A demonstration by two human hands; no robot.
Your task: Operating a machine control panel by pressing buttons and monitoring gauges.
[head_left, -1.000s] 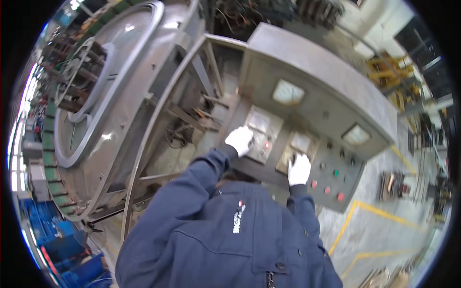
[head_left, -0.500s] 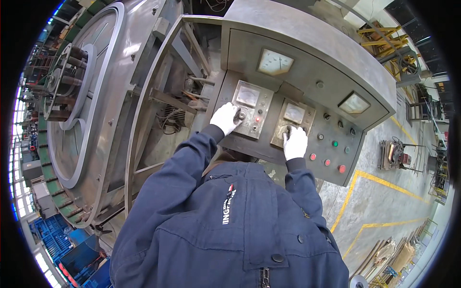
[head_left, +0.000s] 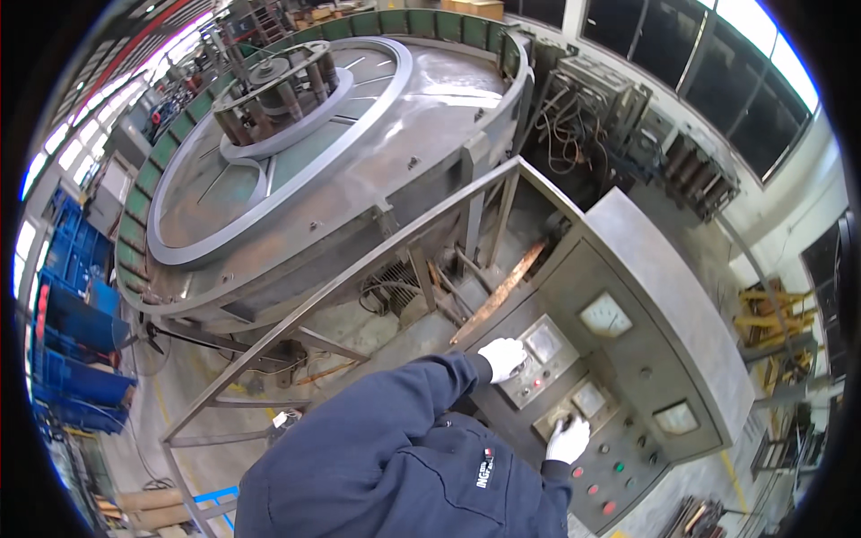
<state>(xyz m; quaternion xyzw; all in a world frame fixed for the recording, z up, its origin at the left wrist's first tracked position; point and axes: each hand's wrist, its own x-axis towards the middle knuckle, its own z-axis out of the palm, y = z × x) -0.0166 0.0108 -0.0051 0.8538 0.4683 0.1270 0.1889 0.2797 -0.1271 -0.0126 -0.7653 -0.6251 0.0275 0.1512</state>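
Note:
My left hand [head_left: 502, 359], in a white glove, has its fingers closed round the knob of the left control module [head_left: 544, 366], a grey plate with a small meter and indicator lights. Another white glove covers my right hand [head_left: 569, 440], which pinches the dark knob of the right control module [head_left: 591, 403]. The gloves hide most of both knobs. Both modules are set in the sloping face of a grey metal control cabinet [head_left: 668, 260]. Above them are a pointer gauge [head_left: 606, 316] and a second gauge [head_left: 675, 419]. Below sit a green button [head_left: 619, 467] and several red buttons [head_left: 609, 507].
Beyond a metal railing [head_left: 359, 271] lies a large round machine table [head_left: 439, 103] bearing a curved grey metal strip [head_left: 300, 188] and a roller assembly [head_left: 269, 85]. A wooden plank [head_left: 500, 294] leans beside the cabinet. Blue equipment [head_left: 85, 332] stands far left, yellow stands [head_left: 773, 309] right.
The view has swung left and up, so the round machine table shows more fully and the cabinet sits lower right. Both hands remain at their knobs.

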